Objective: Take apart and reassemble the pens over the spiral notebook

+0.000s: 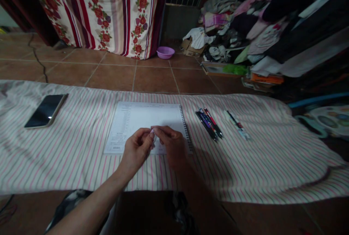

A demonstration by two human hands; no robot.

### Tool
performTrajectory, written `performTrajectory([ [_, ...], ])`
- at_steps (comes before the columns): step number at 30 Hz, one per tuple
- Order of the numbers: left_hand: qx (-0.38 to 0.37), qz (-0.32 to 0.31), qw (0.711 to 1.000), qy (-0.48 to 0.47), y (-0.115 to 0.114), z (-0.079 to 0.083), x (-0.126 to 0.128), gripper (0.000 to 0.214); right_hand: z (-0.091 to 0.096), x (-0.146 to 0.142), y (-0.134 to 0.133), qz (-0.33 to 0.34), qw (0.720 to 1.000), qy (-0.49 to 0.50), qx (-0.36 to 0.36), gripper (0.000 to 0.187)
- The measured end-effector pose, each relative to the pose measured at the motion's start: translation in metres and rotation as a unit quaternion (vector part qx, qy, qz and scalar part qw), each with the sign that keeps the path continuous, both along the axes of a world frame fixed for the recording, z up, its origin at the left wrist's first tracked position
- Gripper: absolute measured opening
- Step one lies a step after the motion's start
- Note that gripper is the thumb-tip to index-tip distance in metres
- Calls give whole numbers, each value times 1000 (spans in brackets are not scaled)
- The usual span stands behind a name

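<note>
My left hand (137,148) and my right hand (171,144) meet over the lower part of a white spiral-bound pad (141,118) that lies on a striped cloth (81,147). Both hands are closed in a pinch, fingertips together, on a small pale thing I cannot make out. Several pens (209,123) lie in a bunch just right of the pad. One more pen (236,123) lies alone further right.
A dark phone (45,110) lies on the cloth at the left. Beyond the cloth is a brown tiled floor, a flowered curtain (109,9), a purple bowl (165,52) and a heap of clothes (245,20) at the back right.
</note>
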State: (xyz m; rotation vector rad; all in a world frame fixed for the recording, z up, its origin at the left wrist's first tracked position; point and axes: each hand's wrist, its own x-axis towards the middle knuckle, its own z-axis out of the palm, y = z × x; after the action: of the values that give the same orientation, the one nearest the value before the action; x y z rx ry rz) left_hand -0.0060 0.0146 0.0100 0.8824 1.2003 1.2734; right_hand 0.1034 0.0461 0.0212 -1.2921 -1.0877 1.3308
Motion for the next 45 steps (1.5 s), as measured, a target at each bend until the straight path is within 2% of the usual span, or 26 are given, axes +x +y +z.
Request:
performTrajectory([
  [5,7,-2,999,45,-2,-4,1,28,1,0,-2,32,999,6,-14,24],
  [8,44,17,986,161,-4,-2,-2,25,-1,0,-2,52,998,-3,-19,30],
  [12,84,23,937,339,-5,2,-9,23,-4,3,1,82,989,-117,32,30],
  [18,215,3,853,475,-6,0,-13,19,-2,10,3,137,965,-204,93,41],
  [22,275,-12,805,525,-8,0,-13,23,-1,11,2,147,966,-195,85,45],
  [26,310,-11,773,553,-7,0,-15,24,-2,10,2,171,974,-145,26,47],
  [29,326,-5,747,580,-6,0,-18,23,-5,10,3,161,977,-136,20,45],
  [31,323,-8,738,592,-5,-1,-19,24,-8,9,4,148,979,-137,20,44],
  [36,294,-30,740,605,-6,-2,-18,26,-12,7,3,146,983,-113,-2,43],
  [40,292,-30,713,637,-9,1,-18,26,-11,6,-1,159,980,-118,8,44],
  [45,307,-21,684,661,-11,4,-18,24,-10,3,-6,136,979,-144,40,44],
])
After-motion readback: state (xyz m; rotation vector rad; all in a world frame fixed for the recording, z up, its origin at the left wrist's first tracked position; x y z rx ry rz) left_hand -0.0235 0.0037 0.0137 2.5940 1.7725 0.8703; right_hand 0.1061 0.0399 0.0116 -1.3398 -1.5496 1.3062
